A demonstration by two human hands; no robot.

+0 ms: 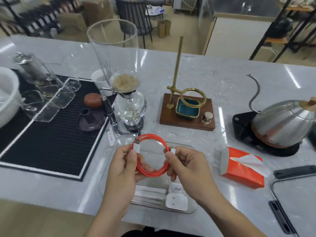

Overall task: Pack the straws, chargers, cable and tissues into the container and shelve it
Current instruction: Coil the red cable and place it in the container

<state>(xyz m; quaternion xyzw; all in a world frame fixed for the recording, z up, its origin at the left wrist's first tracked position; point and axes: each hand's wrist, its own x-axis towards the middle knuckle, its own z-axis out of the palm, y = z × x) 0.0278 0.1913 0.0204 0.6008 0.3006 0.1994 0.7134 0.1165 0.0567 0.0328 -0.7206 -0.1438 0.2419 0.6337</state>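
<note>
Bright overhead light — glare streaks on countertop [222, 79]; edges warped, blurred.

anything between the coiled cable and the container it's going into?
Nothing visible. Both hands, left and right, hold the orange cable coiled directly above the open clear container. The straws and chargers lie at its near end; the part under the coil looks bare. Tissues sit outside, to the right.

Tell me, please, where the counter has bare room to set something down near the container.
Bare marble lies between the black mat and the clear container, and more between the wooden stand and the tissue pack. It is crowded around the siphon brewer and the kettle.
</note>
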